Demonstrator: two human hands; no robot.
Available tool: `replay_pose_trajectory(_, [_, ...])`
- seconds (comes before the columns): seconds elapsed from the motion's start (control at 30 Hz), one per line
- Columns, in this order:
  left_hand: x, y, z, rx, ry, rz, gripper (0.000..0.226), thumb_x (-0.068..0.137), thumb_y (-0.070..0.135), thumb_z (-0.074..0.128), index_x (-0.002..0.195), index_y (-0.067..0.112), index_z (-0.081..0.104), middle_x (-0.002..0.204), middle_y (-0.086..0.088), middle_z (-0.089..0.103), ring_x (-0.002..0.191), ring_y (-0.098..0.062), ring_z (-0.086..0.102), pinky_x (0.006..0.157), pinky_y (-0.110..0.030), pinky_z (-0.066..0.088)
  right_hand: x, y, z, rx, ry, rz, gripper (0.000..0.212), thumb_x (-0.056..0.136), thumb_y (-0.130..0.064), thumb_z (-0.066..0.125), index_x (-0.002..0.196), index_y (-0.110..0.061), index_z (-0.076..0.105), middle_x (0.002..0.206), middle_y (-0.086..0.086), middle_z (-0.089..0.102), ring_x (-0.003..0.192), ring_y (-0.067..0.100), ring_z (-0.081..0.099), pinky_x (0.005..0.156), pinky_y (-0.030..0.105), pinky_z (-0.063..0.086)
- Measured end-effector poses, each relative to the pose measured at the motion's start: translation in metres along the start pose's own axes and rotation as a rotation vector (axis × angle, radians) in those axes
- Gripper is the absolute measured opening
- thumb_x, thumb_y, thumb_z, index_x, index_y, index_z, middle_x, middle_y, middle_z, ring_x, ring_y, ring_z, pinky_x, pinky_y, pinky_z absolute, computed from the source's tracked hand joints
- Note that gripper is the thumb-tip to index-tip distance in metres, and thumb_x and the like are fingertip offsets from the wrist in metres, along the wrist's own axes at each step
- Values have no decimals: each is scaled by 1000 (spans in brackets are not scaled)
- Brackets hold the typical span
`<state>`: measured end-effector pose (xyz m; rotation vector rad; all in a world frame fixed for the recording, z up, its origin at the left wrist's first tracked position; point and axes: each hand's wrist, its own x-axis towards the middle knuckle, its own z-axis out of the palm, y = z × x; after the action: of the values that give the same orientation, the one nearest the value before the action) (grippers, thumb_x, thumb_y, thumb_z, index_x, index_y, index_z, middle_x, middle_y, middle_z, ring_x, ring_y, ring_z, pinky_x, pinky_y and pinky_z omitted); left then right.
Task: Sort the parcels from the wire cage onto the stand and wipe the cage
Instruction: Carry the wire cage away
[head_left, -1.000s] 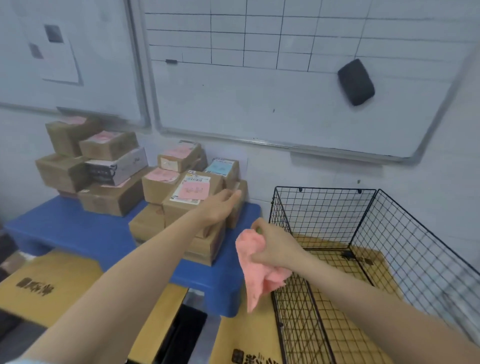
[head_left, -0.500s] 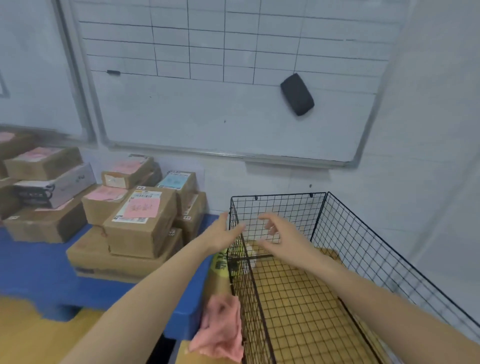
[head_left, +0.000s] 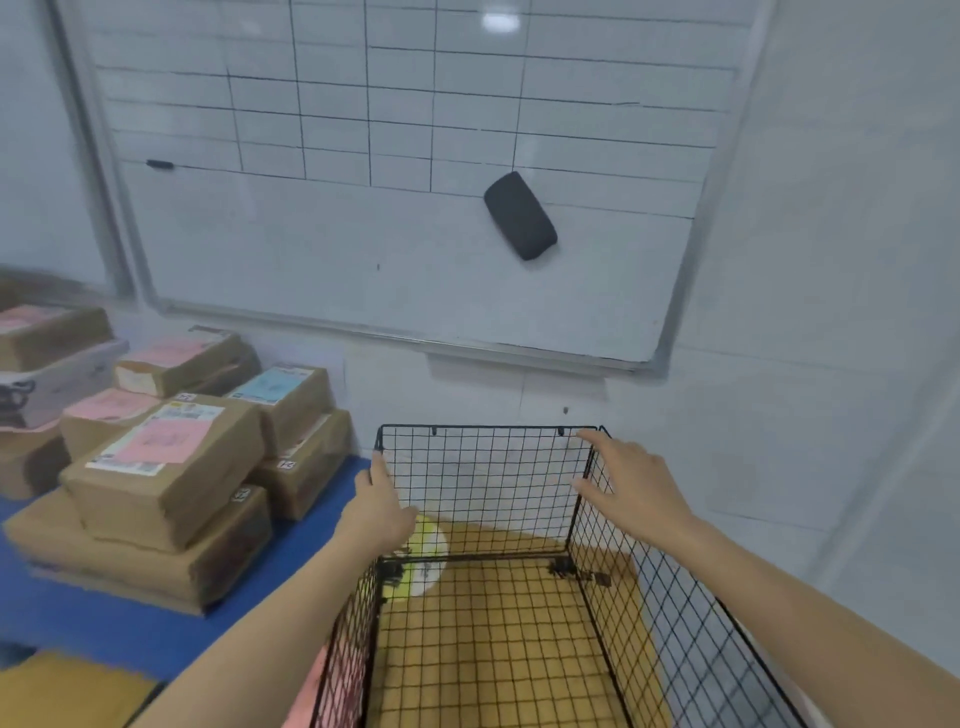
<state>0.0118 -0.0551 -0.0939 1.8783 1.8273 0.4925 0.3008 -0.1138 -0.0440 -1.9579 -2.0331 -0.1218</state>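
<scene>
Both hands are up at the far end of the wire cage (head_left: 485, 470), which sits lower middle to lower right of the frame. The left hand (head_left: 382, 512) lies against the back left corner with its fingers (head_left: 375, 467) fairly straight and close together, pointing up the corner post. Can't tell if the thumb hooks any wire. The right hand (head_left: 631, 491) is spread wide, with one fingertip touching the top rim at the back right corner and the thumb just beside the post below it. It isn't clamped on anything, more resting there.

Hard-to-see stuff: there's a pale yellow-and-white blob (head_left: 427, 556) low at the cage's back left corner, half behind the left hand, and honestly I can't make out what it is. A pink cloth (head_left: 306, 696) hangs outside the cage's left wall at the bottom edge, cut off by the frame and partly behind the forearm. The near end of the cage is cut off too.

The parcels (head_left: 166, 467) are piled at the left of the frame on the blue stand (head_left: 130, 634), brown boxes with pink and blue labels, and the leftmost ones run out of shot. The cage floor shows yellow-brown cardboard (head_left: 493, 649) through the mesh. Behind everything is a white wall with a gridded whiteboard (head_left: 363, 249) across the top half. A black eraser (head_left: 519, 215) is stuck on it and a marker (head_left: 160, 164) sits at upper left.
</scene>
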Motion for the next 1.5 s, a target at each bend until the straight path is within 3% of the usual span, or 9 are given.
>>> replay_pose_trajectory(0.17, [4, -1, 7, 44, 60, -54, 89, 94, 35, 52, 151, 9, -11, 159, -10, 6, 137, -31, 34, 106, -43, 36, 10, 50, 20, -18, -170, 146, 76, 93, -51, 52, 153, -30, 11, 154, 8, 29, 138, 35, 30, 108, 51, 33])
replay_pose_trajectory(0.33, [7, -3, 6, 53, 56, -100, 84, 95, 32, 53, 151, 6, -4, 153, -17, 27, 136, -30, 37, 109, -41, 34, 14, 69, 38, 211, -303, 177, 82, 96, -35, 55, 153, -26, -4, 155, 18, 22, 125, 34, 50, 107, 47, 40])
replay_pose_trajectory(0.43, [8, -2, 6, 43, 28, -101, 84, 96, 33, 53, 152, 7, -5, 152, -17, 30, 134, -30, 39, 108, -40, 35, 21, 74, 40, 283, -308, 177, 81, 98, -25, 53, 152, -27, -7, 154, 21, 24, 95, 26, 61, 97, 44, 46])
replay_pose_trajectory(0.53, [7, -2, 4, 13, 6, -101, 89, 94, 36, 56, 152, 10, -6, 153, -16, 29, 136, -30, 37, 110, -40, 33, 23, 76, 43, 316, -311, 206, 85, 97, -24, 55, 153, -24, -9, 153, 22, 27, 67, 7, 50, 92, 43, 49])
replay_pose_trajectory(0.77, [4, -3, -1, -36, -6, -59, 96, 88, 44, 61, 152, 16, -5, 155, -12, 26, 137, -27, 36, 110, -37, 34, 23, 76, 47, 389, -294, 255, 91, 93, -25, 62, 154, -20, -5, 148, 23, 38, 107, 34, 63, 93, 47, 51])
replay_pose_trajectory(1.0, [10, -4, -3, -84, -48, -86, 103, 85, 39, 67, 152, 23, -10, 152, -15, 32, 118, -31, 57, 97, -41, 49, 23, 76, 46, 519, -314, 347, 82, 96, -25, 57, 153, -29, -2, 139, 23, 44, 67, 21, 71, 44, 22, 50])
replay_pose_trajectory(1.27, [15, -4, -3, -101, -53, -101, 105, 86, 33, 68, 149, 32, -16, 142, -22, 44, 72, -21, 67, 53, -26, 57, 22, 73, 45, 737, -321, 455, 83, 94, -13, 59, 151, -39, 6, 131, 17, 43, 81, 28, 67, 47, 30, 54])
replay_pose_trajectory(1.4, [14, -5, -1, -94, -36, -100, 105, 85, 31, 69, 151, 30, -14, 141, -23, 43, 73, -24, 69, 64, -33, 60, 21, 74, 45, 700, -316, 434, 82, 95, -11, 56, 152, -38, 4, 134, 17, 41, 71, 24, 64, 45, 26, 51])
replay_pose_trajectory(1.5, [15, -9, 2, -64, -47, -109, 108, 85, 30, 70, 151, 26, -15, 117, -23, 61, 74, -26, 69, 71, -37, 59, 19, 72, 41, 639, -326, 413, 84, 95, -9, 55, 152, -38, 0, 133, 17, 42, 65, 22, 64, 52, 35, 59])
